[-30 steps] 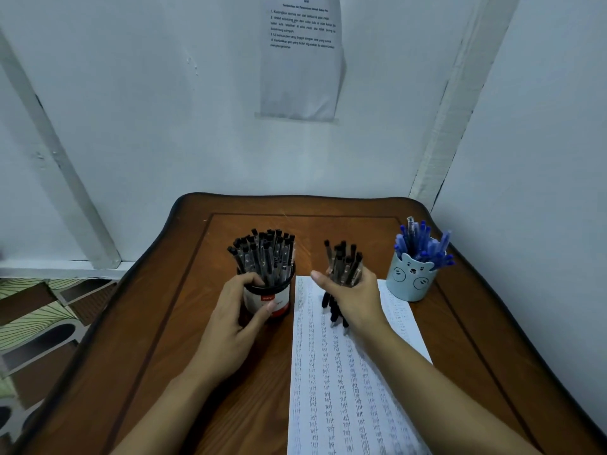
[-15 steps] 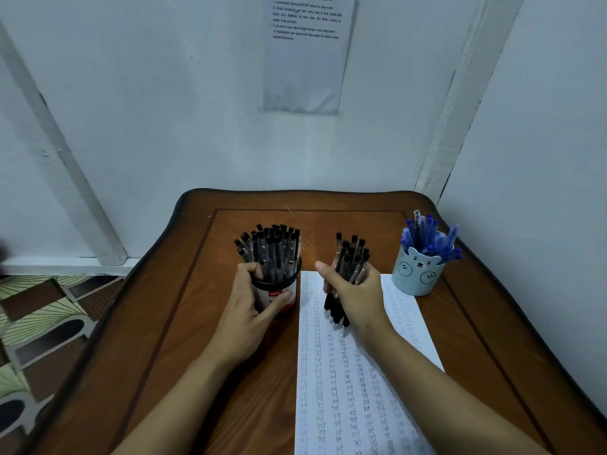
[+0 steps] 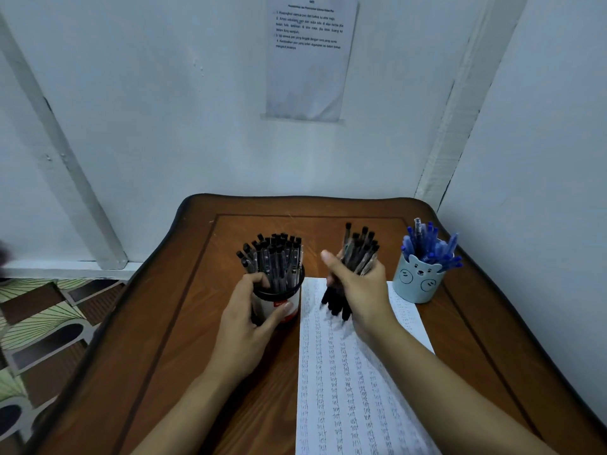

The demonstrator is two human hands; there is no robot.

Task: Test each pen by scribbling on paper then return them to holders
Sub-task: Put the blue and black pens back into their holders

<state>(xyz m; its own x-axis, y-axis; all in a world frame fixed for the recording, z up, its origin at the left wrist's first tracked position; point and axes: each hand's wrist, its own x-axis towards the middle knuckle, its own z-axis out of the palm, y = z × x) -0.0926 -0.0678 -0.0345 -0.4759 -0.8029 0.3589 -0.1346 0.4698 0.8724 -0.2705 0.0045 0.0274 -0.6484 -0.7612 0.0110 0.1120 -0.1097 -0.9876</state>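
Gripping 1 bundle of black pens (image 3: 359, 254) over the far end of the paper (image 3: 345, 389), the right hand (image 3: 361, 290) barely shifted; the left hand (image 3: 243, 323) climbed to curl round the holder (image 3: 269, 303) rim, probably bracing for return.

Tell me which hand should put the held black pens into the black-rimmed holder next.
Right. The right hand grips the bundle of black pens beside the holder; the left hand is wrapped around that holder, so it probably serves best steadying it.
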